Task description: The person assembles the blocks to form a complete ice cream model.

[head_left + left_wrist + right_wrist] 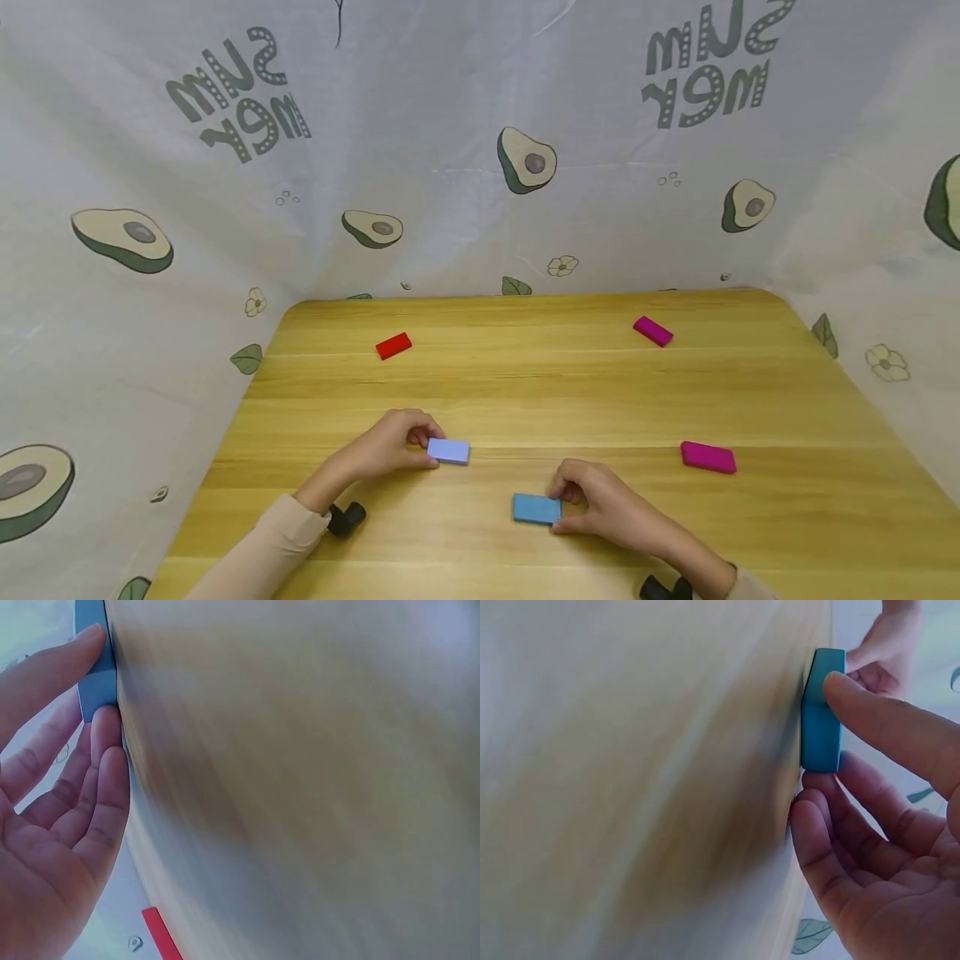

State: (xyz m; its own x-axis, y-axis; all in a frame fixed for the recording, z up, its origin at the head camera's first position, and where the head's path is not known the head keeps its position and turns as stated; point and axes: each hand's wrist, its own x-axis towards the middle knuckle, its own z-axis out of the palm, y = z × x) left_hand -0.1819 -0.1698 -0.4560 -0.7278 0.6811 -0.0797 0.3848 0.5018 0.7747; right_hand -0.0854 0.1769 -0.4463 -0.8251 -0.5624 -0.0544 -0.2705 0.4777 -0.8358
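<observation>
My left hand (396, 443) pinches the left end of a light periwinkle-blue rectangular block (448, 452) between thumb and fingers. In the left wrist view, the thumb lies along one long edge of that block (98, 675), which looks darker blue there. Nearer to me and to the right, my right hand (596, 504) grips the right end of a sky-blue block (536, 508). The right wrist view shows this block (823, 720) close against the tabletop, the thumb on its near edge. A gap of bare wood separates the two blocks.
On the wooden table (480, 375) lie a red block (393, 346) at the back left, a magenta block (653, 331) at the back right and another magenta block (708, 457) right of my right hand. An avocado-print cloth (450, 100) hangs behind the table.
</observation>
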